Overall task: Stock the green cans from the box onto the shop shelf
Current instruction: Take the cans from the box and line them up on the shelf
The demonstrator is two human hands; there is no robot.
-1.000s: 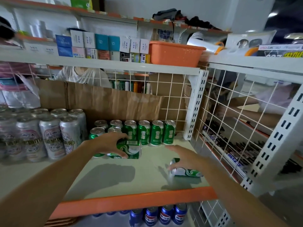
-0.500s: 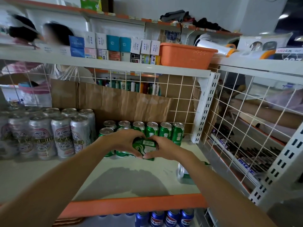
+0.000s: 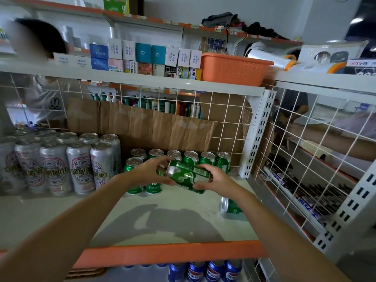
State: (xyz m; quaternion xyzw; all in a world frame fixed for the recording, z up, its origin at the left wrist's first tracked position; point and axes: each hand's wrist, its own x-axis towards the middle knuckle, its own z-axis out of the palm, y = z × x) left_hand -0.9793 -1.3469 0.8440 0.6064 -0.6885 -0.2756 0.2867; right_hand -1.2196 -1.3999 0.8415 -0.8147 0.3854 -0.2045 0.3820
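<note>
Above the pale shelf board [image 3: 142, 216], both hands hold one green can [image 3: 187, 176] lying on its side. My left hand [image 3: 151, 171] grips its silver end and my right hand [image 3: 215, 179] grips the other end. Behind them several green cans [image 3: 206, 158] stand upright in a row at the back, with more standing in front at the left [image 3: 133, 166]. Another green can [image 3: 232, 206] lies on its side at the shelf's right, next to my right forearm. The box is not in view.
Tall silver cans [image 3: 79, 165] fill the shelf's left. Cardboard [image 3: 154, 127] leans on the wire back grid. A wire side panel [image 3: 305, 159] closes the right. An orange basket [image 3: 234, 68] and small boxes sit on the shelf above. Blue cans [image 3: 205, 271] stand below. People are visible behind the shelves.
My right hand left the lying can at the right and joined my left hand on the green can. The can was then lifted slightly and tilted.
</note>
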